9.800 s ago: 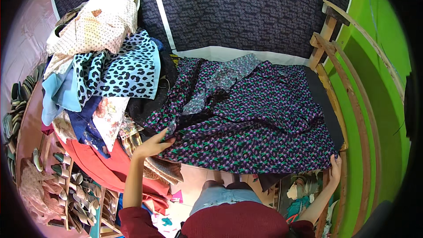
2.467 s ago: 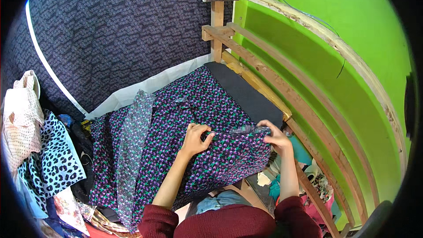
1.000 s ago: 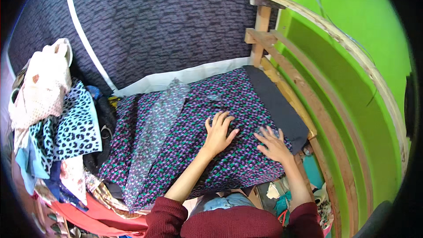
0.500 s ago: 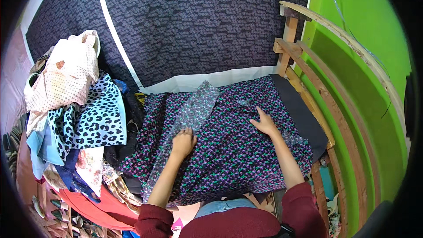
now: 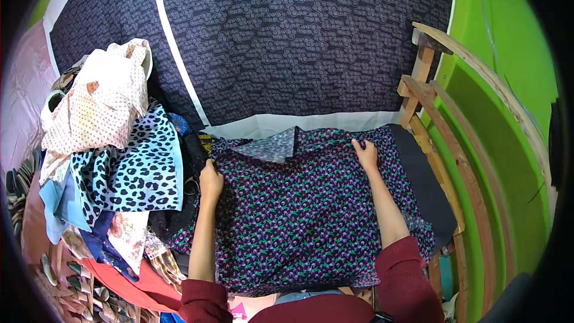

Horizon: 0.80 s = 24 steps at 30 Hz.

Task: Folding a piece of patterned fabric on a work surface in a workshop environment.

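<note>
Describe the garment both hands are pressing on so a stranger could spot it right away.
Below the big dark patterned backdrop, it lies spread flat: a dark floral garment under the left hand and right hand. Unlike the heaped clothes pile beside it, it has tiny purple-and-green flowers.

I see the garment [image 5: 299,215] spread flat before me, my left hand [image 5: 210,180] on its left edge, my right hand [image 5: 366,154] at its far right corner, a clothes pile [image 5: 113,155] left, a wooden frame [image 5: 442,161] right.
</note>
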Each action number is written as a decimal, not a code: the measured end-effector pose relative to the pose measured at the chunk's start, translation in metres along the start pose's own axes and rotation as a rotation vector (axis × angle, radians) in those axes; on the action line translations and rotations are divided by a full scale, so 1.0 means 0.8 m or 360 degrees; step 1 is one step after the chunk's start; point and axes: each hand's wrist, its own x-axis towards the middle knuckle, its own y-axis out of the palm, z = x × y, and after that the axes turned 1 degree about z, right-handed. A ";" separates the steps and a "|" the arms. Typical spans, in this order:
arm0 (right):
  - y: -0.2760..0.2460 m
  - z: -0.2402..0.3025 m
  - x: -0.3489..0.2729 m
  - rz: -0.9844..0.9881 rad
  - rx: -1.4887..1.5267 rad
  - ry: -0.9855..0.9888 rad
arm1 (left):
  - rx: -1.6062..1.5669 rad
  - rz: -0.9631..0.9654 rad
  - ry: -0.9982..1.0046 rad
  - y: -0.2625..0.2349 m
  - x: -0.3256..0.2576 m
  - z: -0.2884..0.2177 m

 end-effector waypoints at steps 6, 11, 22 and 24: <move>0.021 -0.022 0.041 0.0105 -0.0251 -0.0026 | 0.0780 0.0345 0.0088 0.054 0.010 -0.014; 0.042 -0.006 0.057 0.0403 -0.0246 0.0150 | 0.0348 0.0172 0.0239 0.102 0.034 -0.026; 0.055 0.005 0.101 0.0261 0.0079 -0.0287 | 0.0273 -0.0031 0.0091 0.090 0.131 -0.035; 0.067 0.015 0.095 0.0350 -0.0022 -0.0297 | 0.0431 0.0103 -0.0013 0.092 0.136 -0.020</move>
